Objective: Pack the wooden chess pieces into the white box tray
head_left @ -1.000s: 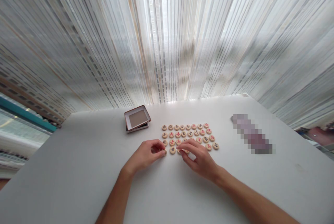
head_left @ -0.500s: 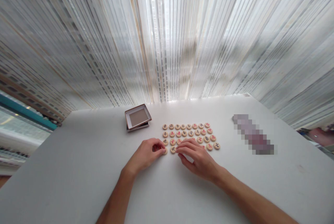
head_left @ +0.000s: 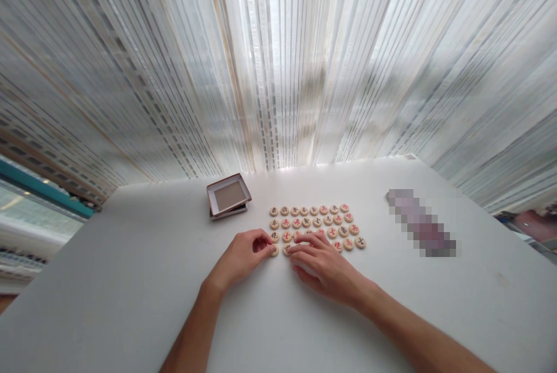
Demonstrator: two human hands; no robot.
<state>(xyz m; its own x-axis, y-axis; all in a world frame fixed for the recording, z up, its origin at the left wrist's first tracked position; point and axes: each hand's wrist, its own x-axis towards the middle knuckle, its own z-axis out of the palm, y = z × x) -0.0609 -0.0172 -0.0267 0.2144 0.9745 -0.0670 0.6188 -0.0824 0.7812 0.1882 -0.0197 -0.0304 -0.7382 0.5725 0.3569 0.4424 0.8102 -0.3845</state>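
Observation:
Round wooden Chinese chess pieces (head_left: pixel 317 221) with red and black characters lie in several rows on the white table (head_left: pixel 278 315). My left hand (head_left: pixel 243 254) is at the front-left corner of the rows, thumb and fingers closed at the edge of the corner Chinese chess piece (head_left: pixel 274 251), which rests on the table. Over the front rows hangs my right hand (head_left: pixel 319 260), palm down, its bent fingers apart. Its fingertips meet the right side of a black-marked piece (head_left: pixel 286 250), second in the front row. Several pieces under this hand are partly hidden.
Behind my left hand sits a shallow open box (head_left: pixel 228 196), its one part tilted on the other. A pixelated object (head_left: pixel 420 222) lies to the right of the pieces. White slatted curtains (head_left: pixel 278 71) hang along the table's far edge.
My right hand has shifted slightly left and nearer to me, uncovering more of the front row's right part. My left hand stays at the corner piece. The view has moved a little.

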